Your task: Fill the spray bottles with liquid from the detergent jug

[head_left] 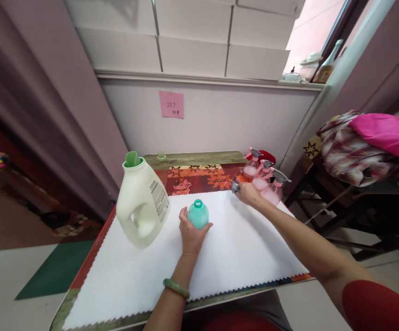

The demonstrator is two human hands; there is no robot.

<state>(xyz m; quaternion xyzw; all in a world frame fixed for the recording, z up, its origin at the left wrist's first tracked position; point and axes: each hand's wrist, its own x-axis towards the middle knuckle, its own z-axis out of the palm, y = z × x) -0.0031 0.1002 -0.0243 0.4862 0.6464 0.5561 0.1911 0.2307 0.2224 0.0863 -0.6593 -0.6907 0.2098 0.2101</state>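
Observation:
My left hand [191, 234], with a green bangle at its wrist, is wrapped round a round teal bottle [198, 216]. The bottle stands upright on a white cloth, and its neck is open with no top on it. Farther right, my right hand [247, 193] is closed on a grey spray head [235, 186], mostly hidden by the fingers. Just beyond that hand stand three pink spray bottles, among them a near one [272, 194] with a grey-and-pink trigger top [280, 176]. A large cream jug [142, 202] stands uncapped at the left, a green spout in its mouth.
The white cloth [116, 280] lies over a table with a patterned top [199, 177]. A small green ring [161, 156] lies at the back edge. Something red [267, 157] sits behind the spray bottles. Clothes [347, 147] are piled at the right.

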